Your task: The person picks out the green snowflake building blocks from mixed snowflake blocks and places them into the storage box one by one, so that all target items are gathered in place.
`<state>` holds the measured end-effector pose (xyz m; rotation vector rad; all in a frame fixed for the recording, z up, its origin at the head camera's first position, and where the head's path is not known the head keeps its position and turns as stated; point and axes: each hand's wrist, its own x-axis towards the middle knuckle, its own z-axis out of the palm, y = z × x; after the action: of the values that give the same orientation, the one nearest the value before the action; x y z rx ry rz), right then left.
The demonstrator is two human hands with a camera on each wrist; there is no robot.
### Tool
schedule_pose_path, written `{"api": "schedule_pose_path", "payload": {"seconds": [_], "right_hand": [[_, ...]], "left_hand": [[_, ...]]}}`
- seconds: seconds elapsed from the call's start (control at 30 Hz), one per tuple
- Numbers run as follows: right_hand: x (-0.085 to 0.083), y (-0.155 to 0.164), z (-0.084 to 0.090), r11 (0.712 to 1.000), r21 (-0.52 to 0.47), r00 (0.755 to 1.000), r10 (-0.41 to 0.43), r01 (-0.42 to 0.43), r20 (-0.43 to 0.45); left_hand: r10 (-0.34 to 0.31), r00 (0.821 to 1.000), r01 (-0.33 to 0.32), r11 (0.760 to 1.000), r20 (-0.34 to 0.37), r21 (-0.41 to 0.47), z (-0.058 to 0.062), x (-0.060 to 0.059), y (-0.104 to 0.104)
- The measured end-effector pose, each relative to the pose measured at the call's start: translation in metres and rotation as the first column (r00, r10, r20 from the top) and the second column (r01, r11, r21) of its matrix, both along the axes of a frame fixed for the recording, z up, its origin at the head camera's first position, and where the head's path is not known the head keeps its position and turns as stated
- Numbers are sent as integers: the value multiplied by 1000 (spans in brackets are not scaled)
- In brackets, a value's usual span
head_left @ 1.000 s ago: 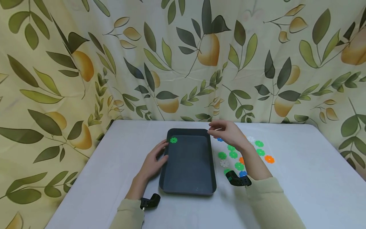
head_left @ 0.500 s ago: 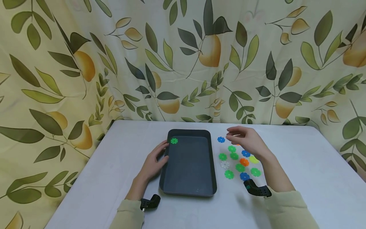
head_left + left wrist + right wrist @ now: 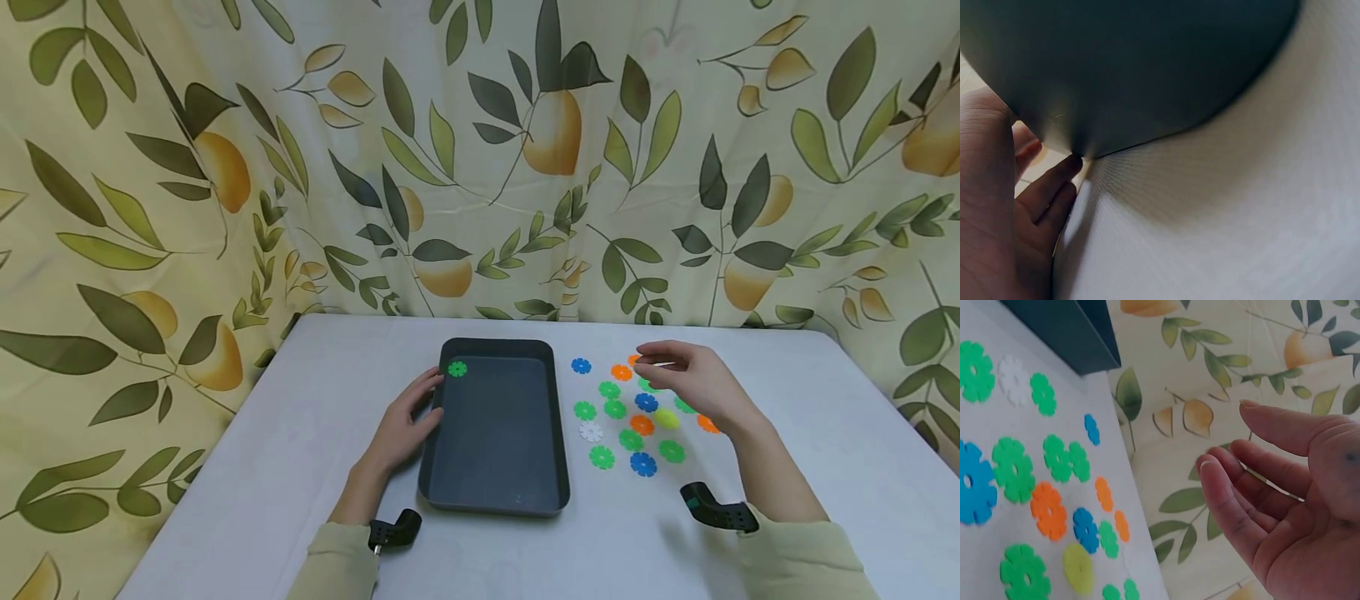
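A dark grey rectangular tray [image 3: 491,433] lies on the white table, with one green flower-shaped plastic disc [image 3: 457,368] in its far left corner. My left hand [image 3: 401,423] rests against the tray's left side, fingers and thumb touching the rim; in the left wrist view its fingers [image 3: 1054,184] reach the tray's edge. Right of the tray, my right hand [image 3: 701,379] hovers over the far part of a spread of notched discs, partly covering some. Nothing shows between its loosely bent fingers in the right wrist view, where the thumb stands apart.
Several discs lie spread flat: green [image 3: 602,457], blue [image 3: 642,463], orange [image 3: 642,425], white [image 3: 590,431] and a yellow one [image 3: 667,418]. A fruit-patterned curtain [image 3: 480,167] hangs behind the table's far edge [image 3: 375,316].
My right hand has moved right from the tray's far right corner to above the discs, uncovering several of them. The left hand and the tray have stayed put.
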<state>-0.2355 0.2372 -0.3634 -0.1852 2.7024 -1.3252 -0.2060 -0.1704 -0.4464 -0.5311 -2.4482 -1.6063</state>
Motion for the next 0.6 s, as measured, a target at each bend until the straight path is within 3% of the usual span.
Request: {"api": "schedule_pose_path", "payload": {"seconds": [0.1,0.3,0.6], "right_hand": [[0,9,-2,1000,20,1000,-6,6,-2],[-1,28,-9,998,51,1000,-20,20,2],[-3,50,-21,996,67,998,-55,52,33]], "left_hand": [[15,1000,-15,1000,0,-3,-7,-4,0],[39,999,-39,999,-18,-13,-34,-19,-6],[-14,1000,13,1000,-21,-11,-38,-23,-12]]}}
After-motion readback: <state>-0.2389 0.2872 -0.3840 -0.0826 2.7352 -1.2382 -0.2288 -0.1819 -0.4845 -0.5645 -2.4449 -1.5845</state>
